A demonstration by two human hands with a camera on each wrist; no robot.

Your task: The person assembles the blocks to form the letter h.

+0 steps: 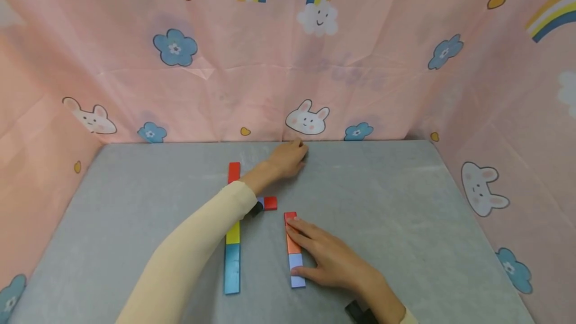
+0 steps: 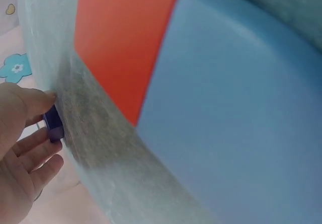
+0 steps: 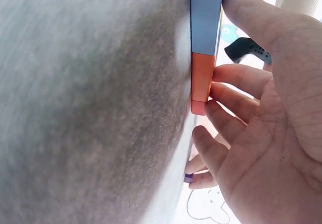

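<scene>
My left hand (image 1: 288, 158) is near the far edge of the table. In the left wrist view, its thumb and fingers pinch a small dark purple block (image 2: 53, 124). My right hand (image 1: 330, 256) rests with extended fingertips on a short column made of a red block (image 1: 290, 215), an orange block (image 1: 294, 247) and lavender blocks (image 1: 296, 261). Under the left forearm lies a long column with a red block (image 1: 234, 171), a yellow block (image 1: 233, 234) and a blue strip (image 1: 232, 269); the sleeve hides its middle. A red block (image 1: 271, 203) ends a short crosspiece beside it.
Grey cloth covers the table (image 1: 382, 189). A pink patterned curtain (image 1: 369, 89) stands along the back and both sides. Each wrist carries a black camera, such as the right wrist camera (image 1: 360, 312).
</scene>
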